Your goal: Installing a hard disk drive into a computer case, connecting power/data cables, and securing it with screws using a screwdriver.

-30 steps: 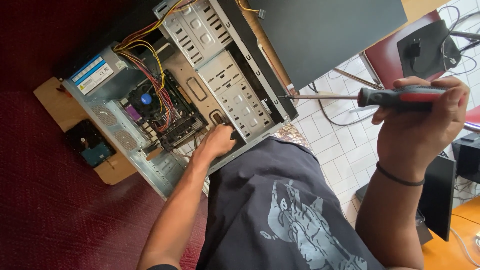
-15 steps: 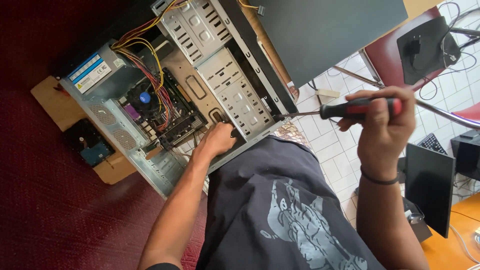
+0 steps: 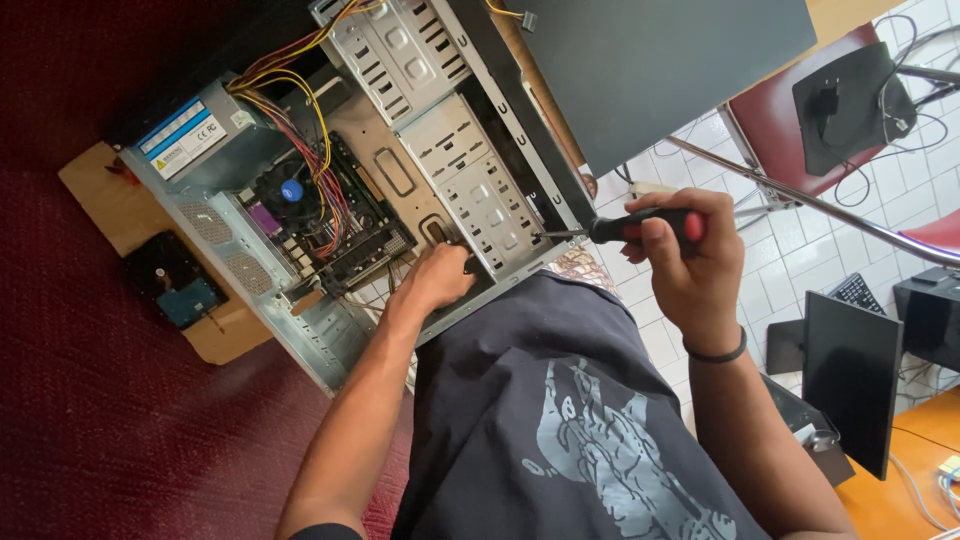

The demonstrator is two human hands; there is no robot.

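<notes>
The right hand (image 3: 690, 265) gripped a screwdriver (image 3: 625, 228), tip at the computer case (image 3: 440, 180) drive cage, while the left hand (image 3: 440, 280), apparently curled, steadied its edge.

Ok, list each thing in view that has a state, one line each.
Computer case: open, side panel off, insides exposed.
Left hand: inside the case, by the drive cage.
Right hand: gripping the screwdriver.
Screwdriver: tip at the case edge.
Hard drive: out of the case, lying flat.
Monitor: screen dark.
</notes>
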